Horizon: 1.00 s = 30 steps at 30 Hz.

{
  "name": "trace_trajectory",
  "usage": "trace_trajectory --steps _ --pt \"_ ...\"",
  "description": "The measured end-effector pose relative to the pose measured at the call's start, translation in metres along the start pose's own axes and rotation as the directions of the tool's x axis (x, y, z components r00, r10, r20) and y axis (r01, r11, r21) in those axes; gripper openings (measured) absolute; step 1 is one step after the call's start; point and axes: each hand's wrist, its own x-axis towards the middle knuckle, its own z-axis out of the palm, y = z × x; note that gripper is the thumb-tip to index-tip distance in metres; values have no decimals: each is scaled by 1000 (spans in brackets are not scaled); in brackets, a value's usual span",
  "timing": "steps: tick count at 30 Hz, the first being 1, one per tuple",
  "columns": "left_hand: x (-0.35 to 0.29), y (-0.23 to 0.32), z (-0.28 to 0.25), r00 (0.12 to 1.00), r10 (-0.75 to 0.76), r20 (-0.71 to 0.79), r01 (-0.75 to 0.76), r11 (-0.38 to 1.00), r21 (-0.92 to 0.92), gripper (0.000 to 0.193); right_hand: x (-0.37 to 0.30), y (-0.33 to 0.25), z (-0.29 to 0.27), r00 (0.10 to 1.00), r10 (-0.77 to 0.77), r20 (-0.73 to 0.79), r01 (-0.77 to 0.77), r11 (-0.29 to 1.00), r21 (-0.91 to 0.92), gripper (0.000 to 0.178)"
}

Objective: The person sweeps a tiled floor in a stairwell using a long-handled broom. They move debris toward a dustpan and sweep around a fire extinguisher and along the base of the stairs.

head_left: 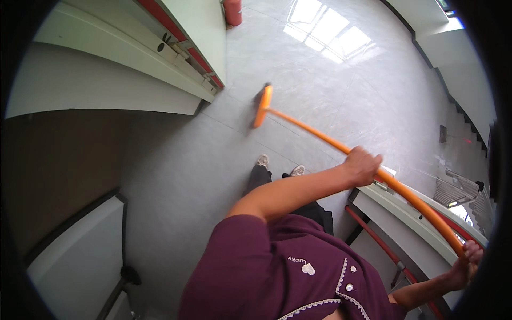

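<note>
I hold an orange broom with both hands. Its long handle [314, 132] slants from the far right down to the floor. My left hand [362, 166] is closed around the middle of the handle, the arm stretched across in front of me. Closer to the handle's upper end, my right hand [468, 261] grips it at the right side. The orange broom head [263, 106] is at the grey tiled floor [330, 101], ahead of my shoes, with dark bristles on its left side. Bristle detail is blurred.
A white door-like panel with red trim [197, 48] stands at the upper left, near the broom head. Beyond it is a red cylinder [233, 13]. A white panel with a red bar [368, 229] is close on my right; a metal rack [453, 189] stands past it.
</note>
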Motion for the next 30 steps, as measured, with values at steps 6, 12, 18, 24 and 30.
trace_trajectory --steps 6,12,18,24,30 --pt "-122 -85 -2 947 -322 6 317 934 166 16 3 85 145 968 240 72 -242 822 515 10" --pt "-135 -149 15 905 -371 -211 401 908 124 13 16 65 235 948 295 121 -311 769 558 9" --pt "-44 -82 -4 956 -292 16 287 945 156 9 9 77 138 982 184 -43 -143 872 468 7" --pt "-53 -158 37 960 -254 -118 273 942 196 7 -7 114 196 920 391 9 -322 744 585 12" --pt "46 -127 98 987 -117 106 98 980 171 4 -19 126 128 885 443 -142 -347 832 433 14"
